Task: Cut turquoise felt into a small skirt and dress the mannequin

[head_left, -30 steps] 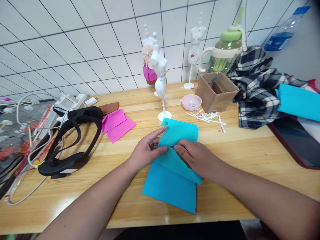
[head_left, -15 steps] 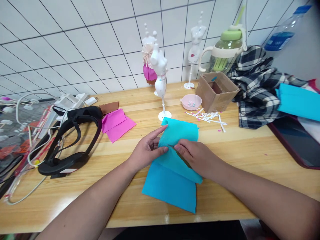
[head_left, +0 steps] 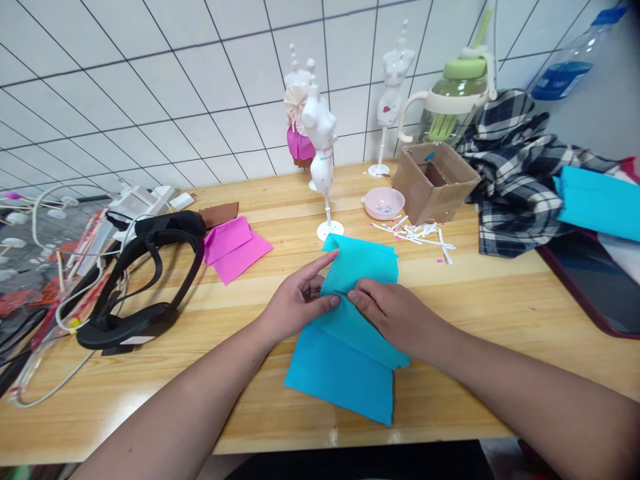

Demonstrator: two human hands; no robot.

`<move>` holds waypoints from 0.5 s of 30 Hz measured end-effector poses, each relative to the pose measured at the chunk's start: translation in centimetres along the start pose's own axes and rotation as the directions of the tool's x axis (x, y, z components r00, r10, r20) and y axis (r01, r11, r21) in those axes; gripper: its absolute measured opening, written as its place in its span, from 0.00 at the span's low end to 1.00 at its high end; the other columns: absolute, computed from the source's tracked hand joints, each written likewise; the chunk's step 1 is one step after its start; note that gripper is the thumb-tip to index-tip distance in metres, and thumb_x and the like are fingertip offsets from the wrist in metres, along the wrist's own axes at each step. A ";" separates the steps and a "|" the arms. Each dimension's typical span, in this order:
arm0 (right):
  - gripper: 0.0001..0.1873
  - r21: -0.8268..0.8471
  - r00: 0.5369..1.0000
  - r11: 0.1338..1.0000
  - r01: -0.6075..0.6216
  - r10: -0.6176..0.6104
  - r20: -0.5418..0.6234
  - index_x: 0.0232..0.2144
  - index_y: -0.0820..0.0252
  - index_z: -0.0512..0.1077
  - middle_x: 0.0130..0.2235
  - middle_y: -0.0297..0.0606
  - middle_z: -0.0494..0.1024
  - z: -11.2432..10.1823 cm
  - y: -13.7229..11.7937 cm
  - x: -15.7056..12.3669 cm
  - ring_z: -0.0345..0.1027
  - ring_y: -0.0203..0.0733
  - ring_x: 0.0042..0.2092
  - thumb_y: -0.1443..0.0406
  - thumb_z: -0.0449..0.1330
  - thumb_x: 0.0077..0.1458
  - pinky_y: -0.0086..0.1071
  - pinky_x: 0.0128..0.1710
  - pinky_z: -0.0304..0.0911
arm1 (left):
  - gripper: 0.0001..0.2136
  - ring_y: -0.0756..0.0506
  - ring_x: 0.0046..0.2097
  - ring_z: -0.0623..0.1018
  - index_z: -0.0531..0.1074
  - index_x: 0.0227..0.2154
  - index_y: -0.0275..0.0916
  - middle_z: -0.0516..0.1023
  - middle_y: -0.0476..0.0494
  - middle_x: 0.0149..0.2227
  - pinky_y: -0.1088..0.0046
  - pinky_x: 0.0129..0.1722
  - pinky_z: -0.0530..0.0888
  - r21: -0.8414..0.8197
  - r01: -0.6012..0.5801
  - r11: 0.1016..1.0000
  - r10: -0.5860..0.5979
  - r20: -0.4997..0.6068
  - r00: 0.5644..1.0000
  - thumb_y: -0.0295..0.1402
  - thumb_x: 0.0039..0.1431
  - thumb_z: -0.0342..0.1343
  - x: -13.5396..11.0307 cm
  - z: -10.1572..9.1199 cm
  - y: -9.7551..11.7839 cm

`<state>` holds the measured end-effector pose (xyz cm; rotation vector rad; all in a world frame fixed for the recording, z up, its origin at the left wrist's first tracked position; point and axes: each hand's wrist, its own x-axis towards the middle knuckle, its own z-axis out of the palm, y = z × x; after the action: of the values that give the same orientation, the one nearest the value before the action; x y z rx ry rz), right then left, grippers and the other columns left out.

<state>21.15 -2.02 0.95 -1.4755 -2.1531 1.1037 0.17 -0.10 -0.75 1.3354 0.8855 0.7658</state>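
A sheet of turquoise crepe paper [head_left: 345, 360] lies on the wooden table [head_left: 500, 300], partly folded across its middle. My left hand [head_left: 295, 303] pinches the fold at the paper's left side, forefinger stretched along the edge. My right hand [head_left: 395, 313] rests on the paper, its fingertips pressed on the same fold and meeting the left thumb. A white miniature mannequin [head_left: 323, 150] on a stand rises just beyond the paper.
Pink paper sheets [head_left: 233, 247] and a black headband device [head_left: 145, 280] with cables lie at the left. A pink dish [head_left: 383, 203], cardboard box [head_left: 433, 181], paper scraps [head_left: 420, 235], plaid cloth [head_left: 515, 173], green-lidded jug [head_left: 453, 100] and two more mannequins stand at the back.
Both hands stay on the fold; the folded flap under my right hand has slid slightly right and down. Otherwise little has moved.
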 end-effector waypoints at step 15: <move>0.19 0.008 1.000 1.000 0.022 -0.022 0.007 0.31 0.57 0.64 0.30 0.35 0.73 0.2 0.0 0.0 0.67 0.40 0.34 0.53 0.45 0.68 0.32 0.32 0.51 | 0.38 0.51 0.31 0.71 0.55 0.66 0.45 0.74 0.50 0.31 0.76 0.29 0.66 0.032 0.005 0.999 -0.006 0.024 1.000 0.30 0.54 0.64 0.0 0.2 0.1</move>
<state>21.00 -2.15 0.84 -1.4430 -2.1621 1.1098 0.35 -0.21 -0.68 1.3672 0.8852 0.7324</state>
